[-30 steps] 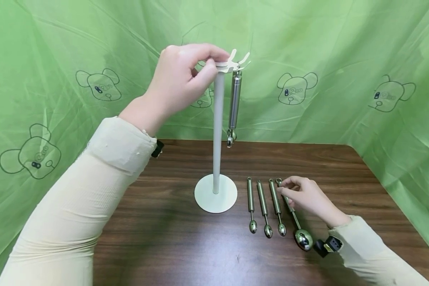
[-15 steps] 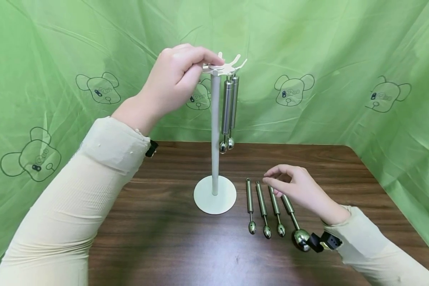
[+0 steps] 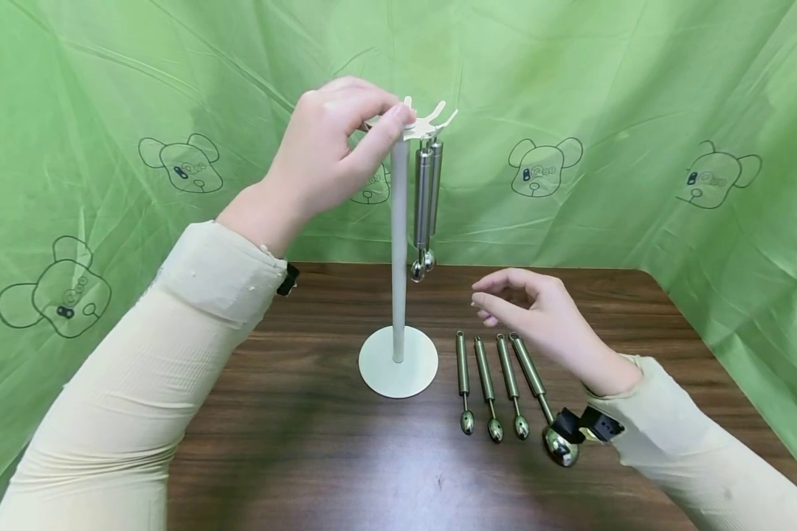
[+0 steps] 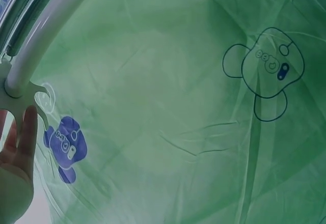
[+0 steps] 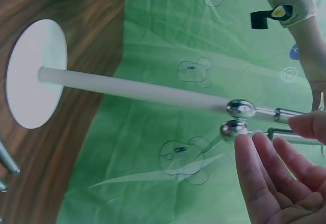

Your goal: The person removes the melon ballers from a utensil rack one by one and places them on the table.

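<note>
A white hanging stand [image 3: 399, 243] has a branched hook top [image 3: 425, 127] and a round base. My left hand [image 3: 335, 144] holds the stand's top between thumb and fingers; in the left wrist view its fingers [image 4: 29, 132] lie against the hooks. Two steel scoops with small oval bowls hang from the hooks, the nearer scoop [image 3: 422, 199] overlapping the other. My right hand [image 3: 534, 306] hovers beyond the handle ends of the scoops on the table, loosely bent and holding nothing. In the right wrist view its fingers [image 5: 277, 175] appear in front of the hanging scoops.
Several steel scoops [image 3: 485, 376] lie in a row on the dark wood table [image 3: 292, 442], right of the stand's base [image 3: 398, 380]. The rightmost, a bigger scoop [image 3: 561, 447], has a larger bowl. Green cloth [image 3: 571, 66] with bear-like drawings surrounds the table.
My right hand has lifted off the big scoop and moved up and left. The hook top has turned, bringing a second hanging scoop into view, and my left thumb has come back onto it.
</note>
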Demonstrator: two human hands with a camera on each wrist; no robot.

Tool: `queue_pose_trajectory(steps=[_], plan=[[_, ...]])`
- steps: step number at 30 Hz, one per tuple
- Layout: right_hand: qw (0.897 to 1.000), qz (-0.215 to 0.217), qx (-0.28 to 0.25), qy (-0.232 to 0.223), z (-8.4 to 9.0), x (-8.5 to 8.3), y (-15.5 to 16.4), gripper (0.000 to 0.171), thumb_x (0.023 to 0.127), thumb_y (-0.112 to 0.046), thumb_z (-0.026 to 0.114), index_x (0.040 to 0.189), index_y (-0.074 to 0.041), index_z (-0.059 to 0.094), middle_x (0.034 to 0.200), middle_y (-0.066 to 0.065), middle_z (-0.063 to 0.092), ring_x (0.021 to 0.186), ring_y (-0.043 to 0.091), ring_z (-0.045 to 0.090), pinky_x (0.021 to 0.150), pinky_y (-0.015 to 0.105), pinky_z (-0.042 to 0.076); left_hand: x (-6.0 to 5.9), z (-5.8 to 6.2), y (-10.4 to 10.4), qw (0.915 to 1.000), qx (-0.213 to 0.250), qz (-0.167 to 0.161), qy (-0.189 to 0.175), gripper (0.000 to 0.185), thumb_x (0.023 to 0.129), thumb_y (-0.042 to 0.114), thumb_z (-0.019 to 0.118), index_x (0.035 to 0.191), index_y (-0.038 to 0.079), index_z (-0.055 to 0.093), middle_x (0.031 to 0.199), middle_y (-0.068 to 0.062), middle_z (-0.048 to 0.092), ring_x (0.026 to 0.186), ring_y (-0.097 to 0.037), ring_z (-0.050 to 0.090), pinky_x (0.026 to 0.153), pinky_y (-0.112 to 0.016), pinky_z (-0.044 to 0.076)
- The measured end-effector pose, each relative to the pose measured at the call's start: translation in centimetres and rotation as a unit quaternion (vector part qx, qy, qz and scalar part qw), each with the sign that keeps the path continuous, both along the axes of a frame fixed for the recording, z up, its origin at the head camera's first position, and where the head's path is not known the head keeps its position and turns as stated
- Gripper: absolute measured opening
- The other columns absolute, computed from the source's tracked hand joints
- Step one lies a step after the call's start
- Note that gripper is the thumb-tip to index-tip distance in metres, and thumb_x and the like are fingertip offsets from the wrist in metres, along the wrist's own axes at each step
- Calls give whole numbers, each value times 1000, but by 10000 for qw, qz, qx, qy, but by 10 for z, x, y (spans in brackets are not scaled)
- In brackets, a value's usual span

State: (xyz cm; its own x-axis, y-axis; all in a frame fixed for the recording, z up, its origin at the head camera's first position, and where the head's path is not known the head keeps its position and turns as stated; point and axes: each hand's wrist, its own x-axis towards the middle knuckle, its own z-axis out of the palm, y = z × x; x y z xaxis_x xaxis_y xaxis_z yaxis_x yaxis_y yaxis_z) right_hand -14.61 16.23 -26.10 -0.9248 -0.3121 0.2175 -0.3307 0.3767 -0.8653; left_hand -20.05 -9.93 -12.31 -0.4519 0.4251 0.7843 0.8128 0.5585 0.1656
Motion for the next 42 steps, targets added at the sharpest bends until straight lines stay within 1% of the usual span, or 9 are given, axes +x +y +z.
queue_pose_trajectory(steps=[5, 7, 11, 14, 19, 24, 30, 34, 42], plan=[[9998, 21, -132, 145, 14, -3, -9, 25, 86, -24, 65, 106, -9, 64, 91, 5, 70, 80, 26, 66, 72, 31, 55, 2, -2, 3, 9998, 88, 82, -126, 27, 91, 26, 52, 90, 9, 73, 96, -2, 70, 91, -7, 60, 73, -20, 50], [9996, 53, -179, 232, 19, -4, -12, 25, 86, -23, 64, 107, -8, 64, 92, 5, 70, 79, 24, 67, 73, 31, 55, 1, -4, 3, 9999, 148, 9, -7, 26, 91, 26, 53, 90, 9, 73, 95, -2, 70, 90, -8, 61, 72, -20, 51], [9984, 187, -373, 369, 28, -7, -19, 26, 88, -19, 62, 109, -5, 63, 95, 8, 69, 79, 22, 67, 73, 31, 55, -4, -9, 4, 9981, 258, -234, 503, 25, 90, 22, 53, 89, 6, 73, 91, -5, 71, 85, -12, 62, 72, -23, 52], [9977, 236, -484, 417, 34, -10, -24, 26, 88, -18, 61, 111, -4, 62, 97, 11, 68, 80, 21, 67, 75, 31, 54, -5, -10, 5, 9971, 313, -239, 654, 26, 90, 20, 52, 87, 5, 73, 88, -5, 71, 82, -13, 63, 71, -22, 52], [9970, 167, -513, 559, 41, -13, -31, 27, 88, -20, 62, 112, -7, 63, 98, 10, 68, 79, 19, 67, 76, 30, 54, -4, -10, 7, 9970, 347, -77, 683, 27, 90, 21, 51, 86, 6, 73, 84, -3, 71, 79, -11, 64, 68, -19, 51], [9960, 142, -608, 642, 44, -17, -36, 28, 87, -22, 63, 113, -9, 63, 98, 7, 68, 81, 21, 66, 78, 29, 53, -3, -9, 8, 9971, 407, -36, 646, 28, 89, 20, 49, 86, 8, 74, 85, -1, 71, 77, -9, 64, 65, -19, 51], [9925, 371, -976, 629, 46, -22, -43, 31, 87, -16, 62, 115, -3, 61, 102, 13, 66, 83, 24, 66, 78, 33, 54, -3, -9, 8, 9968, 417, -21, 676, 31, 87, 14, 44, 86, 7, 74, 86, -2, 72, 78, -10, 64, 65, -20, 51], [9906, 472, -1129, 610, 49, -24, -48, 31, 87, -15, 63, 114, 0, 61, 104, 17, 66, 84, 28, 66, 77, 32, 54, -4, -9, 9, 9963, 375, 8, 774, 32, 86, 12, 42, 85, 6, 74, 86, -2, 72, 77, -10, 63, 64, -21, 51], [9900, 507, -1202, 529, 54, -26, -58, 31, 86, -12, 63, 114, -1, 60, 104, 13, 66, 84, 30, 66, 76, 33, 55, -5, -10, 9, 9958, 393, 34, 829, 32, 86, 13, 43, 85, 7, 74, 86, -2, 72, 77, -10, 64, 63, -21, 51]])
